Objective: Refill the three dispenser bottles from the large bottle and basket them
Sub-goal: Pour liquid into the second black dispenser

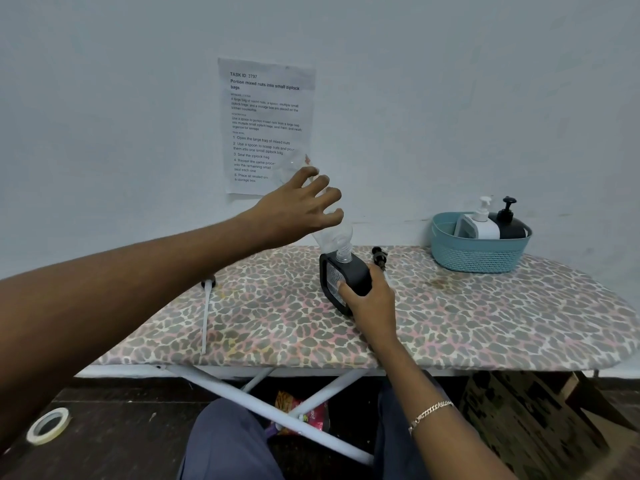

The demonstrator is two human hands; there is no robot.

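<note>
A leopard-print surface (485,323) stands against a pale wall bearing a printed sheet (266,109). Mid-surface, the left hand (294,206) curls its fingers (329,194) round the clear large bottle (334,237), tipped mouth-down into the open neck of a black dispenser bottle (346,275). The right hand (370,299) grips that dispenser from the near side. Its pump (379,256) lies just right. Far right, a teal basket (478,254) holds a white dispenser (483,226) and another black one (509,225).

1. a leopard-print ironing board (485,323) carries everything.
2. a black dispenser bottle (346,275) stands mid-board, a loose pump head (379,256) just beside it.
3. a teal basket (478,254) sits far right.
4. a long-tubed pump (206,306) lies at the left.
</note>
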